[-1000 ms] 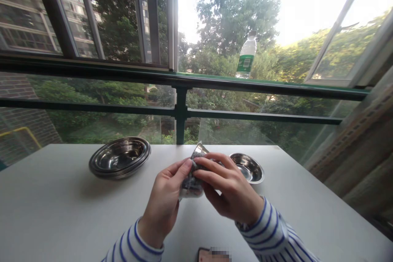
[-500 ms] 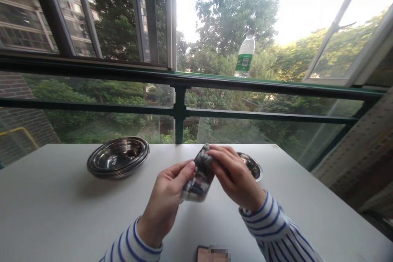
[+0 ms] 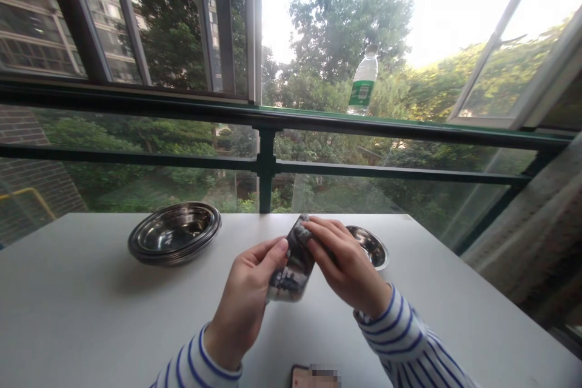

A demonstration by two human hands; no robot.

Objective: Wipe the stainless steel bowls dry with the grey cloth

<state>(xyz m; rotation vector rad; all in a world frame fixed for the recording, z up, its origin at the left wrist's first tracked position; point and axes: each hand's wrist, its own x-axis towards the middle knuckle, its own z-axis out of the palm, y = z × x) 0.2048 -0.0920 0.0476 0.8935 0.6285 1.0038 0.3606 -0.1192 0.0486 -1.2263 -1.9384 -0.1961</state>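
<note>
- Since the earlier frame, the bundle (image 3: 293, 260) has tipped up onto a slant, its top leaning right, and the right hand (image 3: 348, 264) has shifted toward that upper end, leaving more of the bowl behind it showing.
- Left hand (image 3: 245, 297): narrowly closed, fingers together, holding the bundle's lower left side, with the thumb hidden behind it.
- Right hand: also narrowly closed, fingers curled over the bundle's upper end and pressing on it from the right.
- Bundle: shiny, mottled grey and dark, gripped between both hands and apparently raised above the desk (image 3: 68, 297). Its material is too crumpled and reflective to tell.
- Left of the bundle: a stack of steel bowls (image 3: 174, 233), well apart from the left hand.
- Right of the bundle: one steel bowl (image 3: 370, 247), just beyond the right hand's fingers, partly hidden by them.
- Below the bundle: a phone (image 3: 302, 377), its lower part out of frame and partly blurred.
- Beyond the bundle: a water bottle (image 3: 364, 82) stands on the green railing (image 3: 266, 163).
- Both wrists wear blue-striped white sleeves (image 3: 404, 339).
</note>
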